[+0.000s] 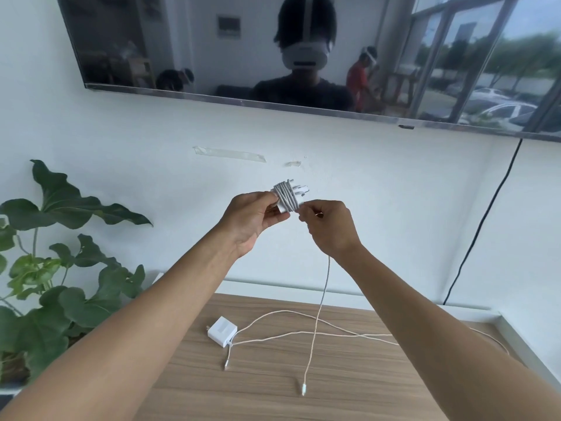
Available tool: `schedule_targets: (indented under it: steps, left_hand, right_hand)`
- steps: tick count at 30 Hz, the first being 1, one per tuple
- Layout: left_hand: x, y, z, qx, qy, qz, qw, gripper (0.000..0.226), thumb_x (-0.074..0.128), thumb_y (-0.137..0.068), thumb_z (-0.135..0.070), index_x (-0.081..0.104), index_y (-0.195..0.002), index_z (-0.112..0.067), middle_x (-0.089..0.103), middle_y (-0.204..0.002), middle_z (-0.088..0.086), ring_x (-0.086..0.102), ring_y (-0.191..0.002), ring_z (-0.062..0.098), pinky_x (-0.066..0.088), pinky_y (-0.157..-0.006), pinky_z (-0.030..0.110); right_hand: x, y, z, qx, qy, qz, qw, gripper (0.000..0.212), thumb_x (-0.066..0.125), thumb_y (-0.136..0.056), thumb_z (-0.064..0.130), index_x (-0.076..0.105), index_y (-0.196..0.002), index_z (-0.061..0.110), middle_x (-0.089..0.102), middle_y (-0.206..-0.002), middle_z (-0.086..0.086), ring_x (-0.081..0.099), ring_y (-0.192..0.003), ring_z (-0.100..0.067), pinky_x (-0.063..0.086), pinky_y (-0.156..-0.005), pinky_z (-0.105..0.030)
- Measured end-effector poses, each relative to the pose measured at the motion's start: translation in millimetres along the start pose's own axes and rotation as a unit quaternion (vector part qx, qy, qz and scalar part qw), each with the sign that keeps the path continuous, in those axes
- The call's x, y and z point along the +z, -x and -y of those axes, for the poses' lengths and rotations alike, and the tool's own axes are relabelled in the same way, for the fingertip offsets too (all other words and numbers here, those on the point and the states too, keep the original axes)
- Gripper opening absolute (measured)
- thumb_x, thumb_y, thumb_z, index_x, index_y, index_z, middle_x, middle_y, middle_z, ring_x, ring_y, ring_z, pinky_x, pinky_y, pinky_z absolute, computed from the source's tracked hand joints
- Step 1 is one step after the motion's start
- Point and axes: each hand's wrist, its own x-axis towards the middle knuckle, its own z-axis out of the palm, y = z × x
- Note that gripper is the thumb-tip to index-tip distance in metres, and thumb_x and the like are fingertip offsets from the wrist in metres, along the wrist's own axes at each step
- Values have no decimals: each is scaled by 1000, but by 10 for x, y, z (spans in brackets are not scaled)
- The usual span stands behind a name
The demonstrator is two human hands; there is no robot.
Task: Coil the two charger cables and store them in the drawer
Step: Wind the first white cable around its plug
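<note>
My left hand [253, 218] grips a white charger brick [288, 196] raised in front of the wall, with several turns of its grey-white cable wound around it. My right hand [329, 227] pinches that cable right beside the brick. The loose end of the cable [321, 302] hangs down from my right hand to the wooden top, ending in a plug [303, 390]. A second white charger [222, 331] lies on the wood with its cable [303, 332] spread out uncoiled to the right. No drawer is visible.
The wooden tabletop [243, 390] stands against a white wall. A leafy green plant [54, 268] stands at the left. A wall-mounted dark TV screen [273, 56] hangs above, and a black cord [482, 220] runs down the wall at the right.
</note>
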Motion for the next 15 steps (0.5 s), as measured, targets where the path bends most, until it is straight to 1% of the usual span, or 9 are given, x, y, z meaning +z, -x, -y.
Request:
schedule_targets:
  steps: [2,3,6,8,11,12,15]
  left_hand:
    - [9,18,-20,-4,16,29,999,21,49,-94,0,66,-83,6,71,-87,16,69,-83,23,60,-80,31]
    - [24,28,-25,-3,18,36,999,21,49,-93,0,66,-83,6,71,-88,16,69,-83,23,59,-81,31]
    - [43,13,-21,6,16,10,1000,21,51,-93,-2,66,-80,4,70,-91,18,69,-86,26,59,-83,33]
    - [24,-10,0,7,17,-7,1000,20,51,-93,-2,65,-81,6,70,-93,19,68,-88,27,58,-84,33]
    - [-16,-31,35,1,13,-11,1000,17,52,-93,-3,65,-84,6,69,-94,20,68,-89,27,58,-84,33]
    - [-41,-38,52,7,-4,-20,1000,17,53,-92,-3,65,-84,6,70,-94,19,68,-88,27,58,-85,34]
    - [-159,-101,96,43,-121,-66,989,19,58,-92,-12,67,-92,5,71,-90,13,71,-81,22,55,-91,40]
  right_hand:
    - [44,9,-8,3,-4,4,1000,24,53,-92,16,68,-74,12,55,-56,10,46,-48,-7,35,-45,-13]
    - [63,20,-16,5,-11,-1,1000,25,53,-92,16,66,-71,14,53,-53,10,44,-45,-6,35,-45,-13]
    - [119,40,-14,2,-33,-18,999,28,53,-93,18,62,-67,20,51,-52,9,40,-42,-5,33,-44,-14]
    - [148,39,-3,-5,-25,-16,1000,27,53,-94,19,64,-69,16,51,-53,6,39,-45,-7,33,-44,-16]
    - [157,37,-5,-31,7,-6,999,26,54,-94,18,67,-74,8,50,-53,7,41,-48,-13,32,-46,-16]
    - [162,47,-6,-43,24,2,999,25,54,-94,18,67,-75,7,51,-54,8,42,-49,-12,32,-46,-15]
    - [184,95,10,-74,84,40,993,23,56,-92,17,68,-75,9,58,-60,6,48,-52,-9,36,-52,-15]
